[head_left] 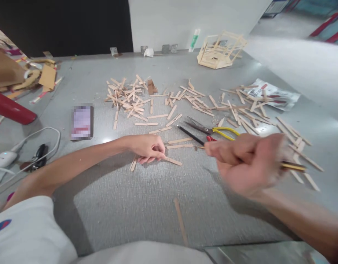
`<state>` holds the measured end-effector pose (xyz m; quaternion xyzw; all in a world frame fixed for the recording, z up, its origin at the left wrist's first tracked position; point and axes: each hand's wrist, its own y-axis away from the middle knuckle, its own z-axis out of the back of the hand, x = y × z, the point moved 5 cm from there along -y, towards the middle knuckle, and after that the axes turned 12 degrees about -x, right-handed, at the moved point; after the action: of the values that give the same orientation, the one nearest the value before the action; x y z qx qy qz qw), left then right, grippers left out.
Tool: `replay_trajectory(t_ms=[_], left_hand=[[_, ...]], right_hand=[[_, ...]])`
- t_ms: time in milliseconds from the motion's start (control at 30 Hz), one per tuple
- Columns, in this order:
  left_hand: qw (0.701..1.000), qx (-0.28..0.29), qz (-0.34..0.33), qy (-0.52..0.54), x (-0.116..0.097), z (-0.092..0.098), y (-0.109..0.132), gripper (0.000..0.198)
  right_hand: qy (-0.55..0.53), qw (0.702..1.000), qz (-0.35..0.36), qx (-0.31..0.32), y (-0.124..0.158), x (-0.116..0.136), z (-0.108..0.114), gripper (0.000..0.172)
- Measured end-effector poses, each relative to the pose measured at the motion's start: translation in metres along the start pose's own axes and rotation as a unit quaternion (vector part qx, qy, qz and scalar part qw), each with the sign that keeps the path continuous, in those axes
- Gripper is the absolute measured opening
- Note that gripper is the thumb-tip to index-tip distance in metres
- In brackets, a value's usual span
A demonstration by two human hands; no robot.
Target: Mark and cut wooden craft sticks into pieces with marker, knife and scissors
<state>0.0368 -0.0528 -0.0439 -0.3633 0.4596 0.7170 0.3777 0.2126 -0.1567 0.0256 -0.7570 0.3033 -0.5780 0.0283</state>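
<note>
On the grey table, my left hand (149,146) is closed in a pinch on one end of a wooden stick (173,161), with another stick (133,164) beside its lower fingers. Two sticks (180,146) lie flat just to its right. My right hand (246,161), blurred, is raised at the right with its fingers wrapped round a thin dark and yellow tool (294,167), whose end sticks out behind the hand. Beyond the right hand lie scissors (226,132) with yellow handles and a black pen-like rod (191,135).
Piles of loose sticks (130,96) spread across the middle and right. A stick frame (220,51) and glue tube (194,40) stand at the back. A phone (81,122), cables (57,134) and a red cylinder (13,109) are at the left. One stick (180,222) lies near the front edge.
</note>
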Motion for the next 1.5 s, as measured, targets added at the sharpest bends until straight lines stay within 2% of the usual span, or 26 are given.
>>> replay_trajectory(t_ms=[167,300,467,833,1067,1333,1500], left_hand=[[1.0,0.007,0.0,-0.001,-0.001,-0.001,-0.001,0.029],[1.0,0.001,-0.01,-0.001,-0.001,0.001,-0.001,0.031],[1.0,0.008,-0.022,0.006,-0.001,0.001,-0.002,0.03],[0.998,0.013,-0.061,0.0,-0.001,0.001,-0.002,0.034],[0.999,0.01,-0.043,0.001,0.0,0.001,-0.004,0.032],[0.999,0.014,-0.05,0.001,0.004,0.003,-0.005,0.032],[0.999,0.008,-0.038,-0.017,0.003,0.003,-0.004,0.031]], right_hand=[[-0.112,0.99,-0.075,0.043,0.018,-0.047,-0.019,0.061],[-0.129,0.986,-0.085,0.069,0.027,-0.065,-0.023,0.059],[-0.118,0.986,-0.063,0.103,0.027,-0.066,-0.025,0.057],[-0.1,0.987,-0.087,0.096,0.027,-0.072,-0.026,0.06],[-0.105,0.986,-0.093,0.093,0.027,-0.073,-0.026,0.06],[-0.067,0.988,-0.036,0.138,0.029,-0.07,-0.026,0.055],[0.008,0.985,0.057,0.16,0.034,-0.07,-0.023,0.047]])
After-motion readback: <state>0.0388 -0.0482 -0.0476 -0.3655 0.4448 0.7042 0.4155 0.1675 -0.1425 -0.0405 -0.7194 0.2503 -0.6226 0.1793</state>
